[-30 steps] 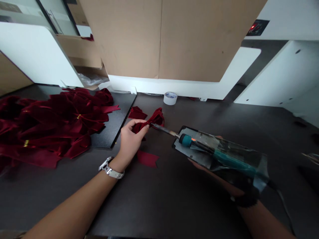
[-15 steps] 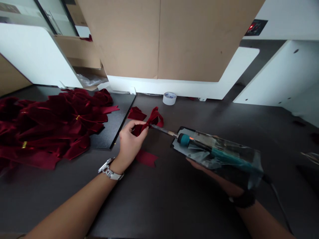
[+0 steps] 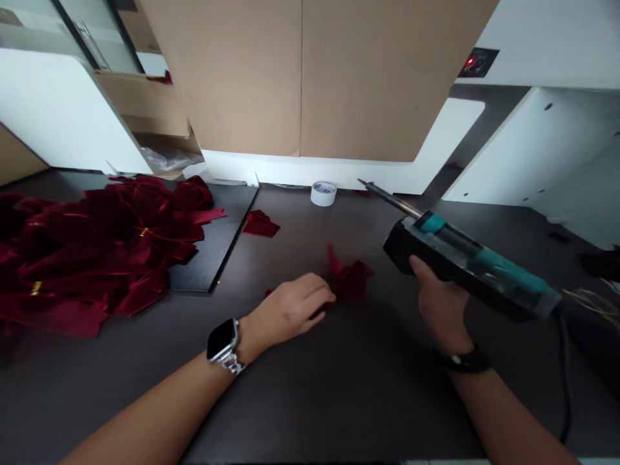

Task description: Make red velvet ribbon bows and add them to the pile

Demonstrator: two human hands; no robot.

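Note:
My left hand (image 3: 295, 305), wearing a silver watch, is low over the dark table with its fingers curled together. From its fingertips a dark red velvet bow (image 3: 351, 279) sticks out to the right, blurred by motion; the part inside the fingers is hidden. My right hand (image 3: 442, 303) is wrapped around the black box-like holder that carries a teal soldering iron (image 3: 504, 263). The iron's bare metal tip points up and left, apart from the bow. Beyond my left hand lies a loose dark red ribbon piece (image 3: 261, 224).
A heap of dark red velvet bows (image 3: 111, 252), some with gold ties, covers much of a black board (image 3: 191, 279) at left. A roll of white tape (image 3: 323, 194) stands near the back panel. Cardboard (image 3: 358, 84) rises behind. A black cable (image 3: 564, 381) hangs at right.
The iron's tip has left the bow; my right hand has raised the iron and holder to the right. My left hand has moved down and right with the bow.

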